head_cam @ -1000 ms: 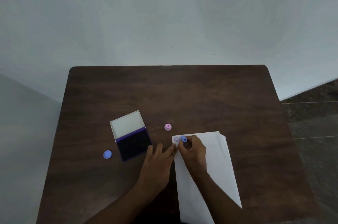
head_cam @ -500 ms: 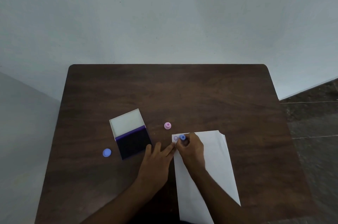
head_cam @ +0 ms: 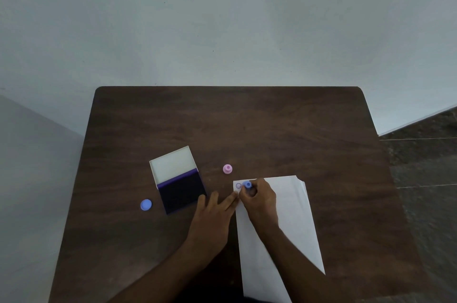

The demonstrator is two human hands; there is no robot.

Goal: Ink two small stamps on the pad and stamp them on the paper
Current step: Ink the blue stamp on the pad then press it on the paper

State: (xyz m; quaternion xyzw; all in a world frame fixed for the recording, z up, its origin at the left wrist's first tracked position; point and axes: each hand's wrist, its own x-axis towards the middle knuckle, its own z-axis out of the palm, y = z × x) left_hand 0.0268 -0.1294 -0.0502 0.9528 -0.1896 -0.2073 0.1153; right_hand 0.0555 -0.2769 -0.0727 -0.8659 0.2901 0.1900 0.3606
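My right hand [head_cam: 258, 197] pinches a small blue stamp [head_cam: 247, 184] and holds it down on the top left corner of the white paper [head_cam: 291, 216]. Just left of it a round purple print [head_cam: 238, 185] shows on the sheet. My left hand [head_cam: 214, 213] lies flat with fingers spread, its fingertips pressing the paper's left edge. A pink stamp [head_cam: 227, 169] stands on the table beyond the paper. The ink pad [head_cam: 182, 191] lies open to the left, its white lid [head_cam: 173, 164] tipped back.
A blue cap [head_cam: 146, 204] lies on the dark wooden table [head_cam: 247, 124] left of the ink pad. A pale wall stands behind the table's far edge, and tiled floor shows at the right.
The blue stamp in my right hand has stayed pressed at the paper's corner, with only a slight shift of the view. My left hand has kept its place.
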